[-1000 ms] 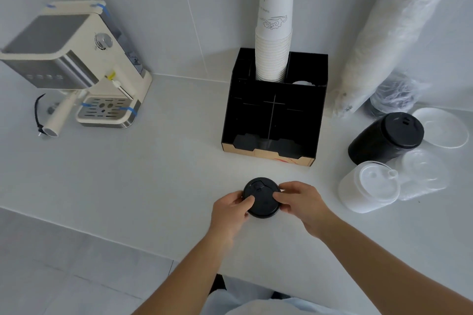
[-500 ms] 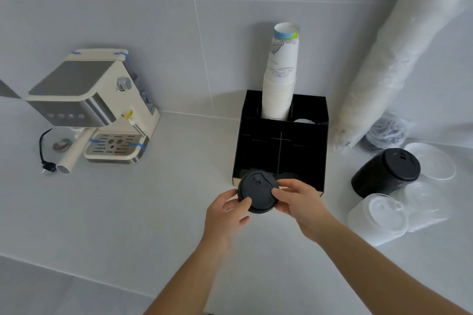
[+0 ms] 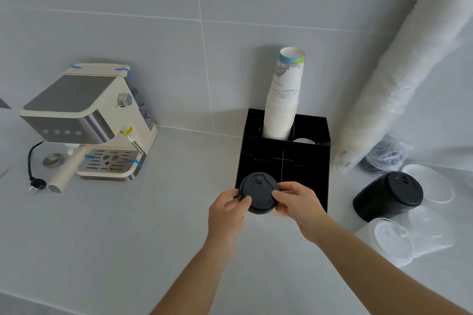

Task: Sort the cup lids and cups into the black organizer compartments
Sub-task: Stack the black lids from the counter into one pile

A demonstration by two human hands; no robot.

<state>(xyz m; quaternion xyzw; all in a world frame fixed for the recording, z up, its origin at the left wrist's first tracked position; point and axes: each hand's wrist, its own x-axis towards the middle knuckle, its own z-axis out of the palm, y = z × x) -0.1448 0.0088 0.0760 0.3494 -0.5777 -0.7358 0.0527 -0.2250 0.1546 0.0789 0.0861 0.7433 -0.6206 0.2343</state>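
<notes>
Two bare hands share one stack of black cup lids (image 3: 259, 195), held just in front of the black organizer (image 3: 307, 161), over its near-left corner; left hand (image 3: 226, 210) pinches the stack's left rim with thumb on top; right hand (image 3: 297, 203) clasps the right rim, fingers curled around it; the top lid's sip-hole face looks up toward the camera. Organizer stands on the pale counter (image 3: 128, 225) against the tiled wall; its front compartments look dark and I cannot tell their contents; tall stack of printed paper cups (image 3: 284, 105) stands upright in the back-left compartment; something white shows low in the back-right one. To the right, well apart from the hands: a second stack of black lids (image 3: 389, 195) lying on its side; clear plastic lids (image 3: 399, 240) just in front of it; a long plastic-wrapped sleeve of white cups (image 3: 399, 79) leaning on the wall. Far left: cream espresso machine (image 3: 87, 120); its portafilter (image 3: 65, 174) and power plug (image 3: 35, 184) lie beside it.
</notes>
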